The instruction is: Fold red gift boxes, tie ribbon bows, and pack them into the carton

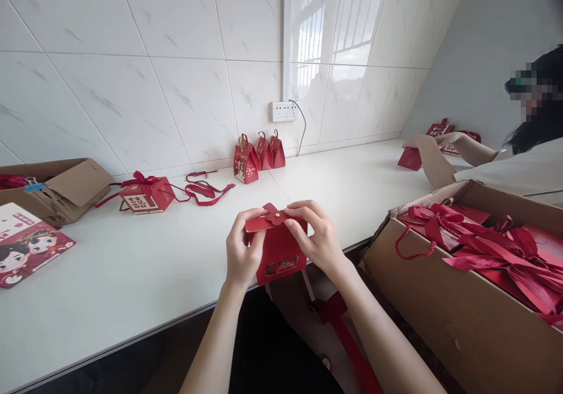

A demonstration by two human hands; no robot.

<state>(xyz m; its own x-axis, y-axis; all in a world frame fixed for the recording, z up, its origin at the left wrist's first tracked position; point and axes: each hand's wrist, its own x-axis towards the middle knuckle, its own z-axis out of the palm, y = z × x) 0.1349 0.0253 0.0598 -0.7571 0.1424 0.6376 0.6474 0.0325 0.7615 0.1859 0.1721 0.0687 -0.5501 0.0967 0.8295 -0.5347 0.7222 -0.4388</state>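
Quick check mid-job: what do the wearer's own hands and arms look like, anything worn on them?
The left hand and right hand wear no gloves, and no rings show on the fingers. The left forearm and right forearm show no sleeves, watch or bracelet down to the picture's lower edge.

Looks like a small hand-packing room, not a proper factory. There's a long white worktop along glossy tiled walls and a wall socket. Open cardboard cartons are stuffed with red ribbons, finished red gift boxes are lined up at the back, and another person is working further along.
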